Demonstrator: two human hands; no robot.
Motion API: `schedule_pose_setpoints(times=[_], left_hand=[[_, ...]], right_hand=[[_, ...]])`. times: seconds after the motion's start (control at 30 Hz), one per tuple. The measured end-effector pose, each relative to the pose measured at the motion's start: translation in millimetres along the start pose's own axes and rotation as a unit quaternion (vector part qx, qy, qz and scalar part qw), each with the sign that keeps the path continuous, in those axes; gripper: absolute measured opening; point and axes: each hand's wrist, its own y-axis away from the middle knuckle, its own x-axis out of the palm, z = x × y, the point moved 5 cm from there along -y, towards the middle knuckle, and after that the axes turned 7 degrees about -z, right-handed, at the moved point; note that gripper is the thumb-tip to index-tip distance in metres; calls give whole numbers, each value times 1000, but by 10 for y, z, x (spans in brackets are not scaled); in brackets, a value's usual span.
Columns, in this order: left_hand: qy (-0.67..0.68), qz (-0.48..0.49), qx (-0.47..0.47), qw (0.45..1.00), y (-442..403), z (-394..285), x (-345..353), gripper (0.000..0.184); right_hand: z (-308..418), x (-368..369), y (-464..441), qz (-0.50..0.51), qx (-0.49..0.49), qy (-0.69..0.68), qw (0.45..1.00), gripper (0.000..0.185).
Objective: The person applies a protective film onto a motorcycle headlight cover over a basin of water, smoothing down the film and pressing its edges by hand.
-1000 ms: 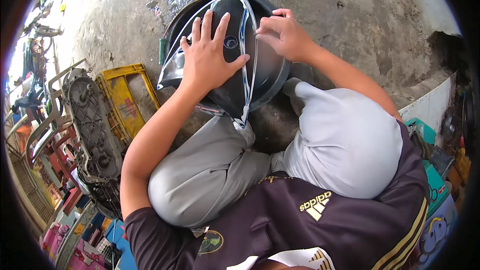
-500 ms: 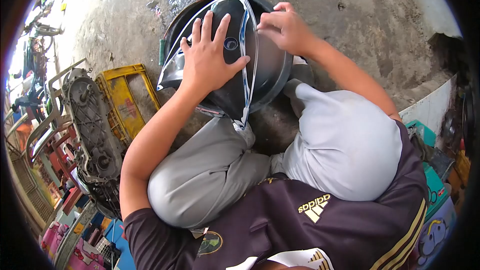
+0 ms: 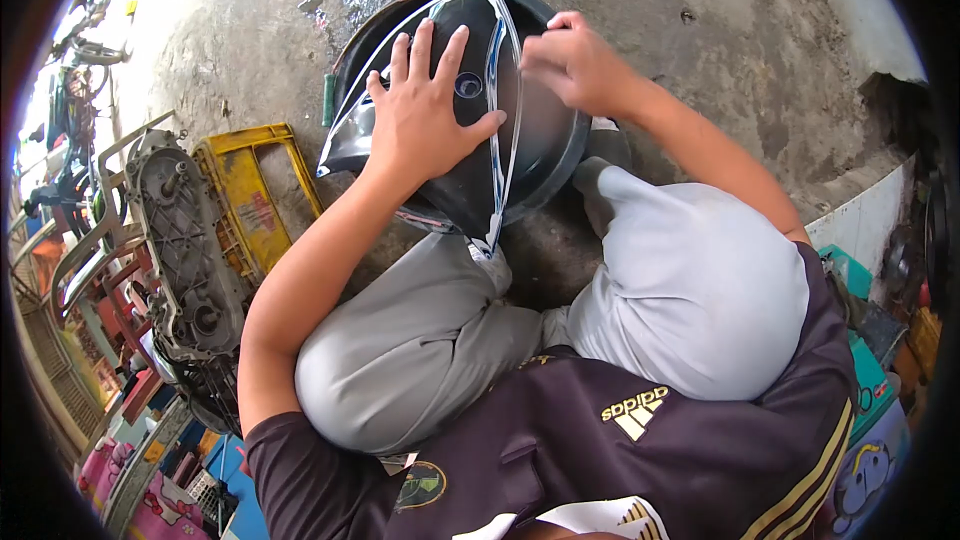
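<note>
A glossy black pointed panel [image 3: 462, 185] with bright, shiny edges lies across a round dark tub [image 3: 572, 155] between my knees. It looks like a motorcycle body part, though its exact kind is unclear. A small round recess shows in its middle. Spread flat on the panel, my left hand [image 3: 428, 130] presses it with fingers apart. Just off the panel's right edge, above the tub, my right hand [image 3: 582, 65] is curled with its fingers together. Motion blurs those fingertips, and anything pinched in them is hidden.
A yellow plastic crate [image 3: 258, 202] and a grey engine casing [image 3: 182, 250] stand on the left. Wet patches mark the concrete floor [image 3: 740, 70] beyond the tub. Teal cases [image 3: 868, 380] sit at right beside a low white wall [image 3: 862, 225].
My right hand has shifted slightly right, away from the panel's edge, its fingers still curled. My left hand stays spread on the panel. The whole view has shifted a little.
</note>
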Motion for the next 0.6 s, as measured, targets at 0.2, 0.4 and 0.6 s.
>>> schedule_pose_setpoints(times=[0.2, 0.4, 0.6], left_hand=[[1, -6, 3, 1000, -1, 0, -23, 108], [6, -6, 4, 1000, 10, 3, -11, 108], [0, 8, -6, 1000, 7, -13, -6, 108]], right_hand=[[144, 27, 28, 49, -26, 19, 998, 4], [57, 29, -38, 15, -24, -4, 1000, 6], [40, 4, -154, 42, -59, 18, 997, 7]])
